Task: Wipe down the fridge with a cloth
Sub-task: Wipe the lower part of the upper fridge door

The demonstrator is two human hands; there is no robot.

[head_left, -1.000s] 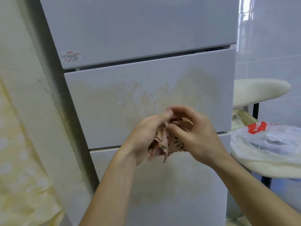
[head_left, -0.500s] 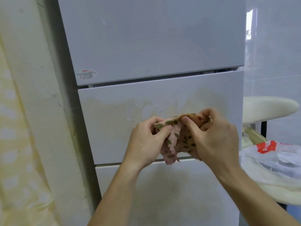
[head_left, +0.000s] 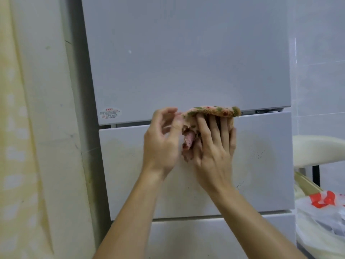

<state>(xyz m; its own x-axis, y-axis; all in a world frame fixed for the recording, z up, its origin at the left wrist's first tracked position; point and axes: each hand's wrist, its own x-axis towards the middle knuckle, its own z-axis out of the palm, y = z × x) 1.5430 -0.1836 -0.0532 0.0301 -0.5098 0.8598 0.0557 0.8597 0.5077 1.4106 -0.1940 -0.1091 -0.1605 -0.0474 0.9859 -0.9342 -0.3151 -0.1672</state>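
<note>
Pressing flat against the fridge (head_left: 186,62), the right hand (head_left: 214,152) pins a floral cloth (head_left: 211,110) over the seam above the stained middle drawer (head_left: 261,174), its grip spread with fingers straight. The left hand (head_left: 160,144) sits at the cloth's left edge, grip loosely curled; blur hides whether it pinches the fabric. A plastic bag (head_left: 321,221) lies at right.

sticker (head_left: 110,113) print unreadable, cloth (head_left: 211,110) partly hidden behind hands (head_left: 214,152), bag (head_left: 317,219) cut by right edge
</note>
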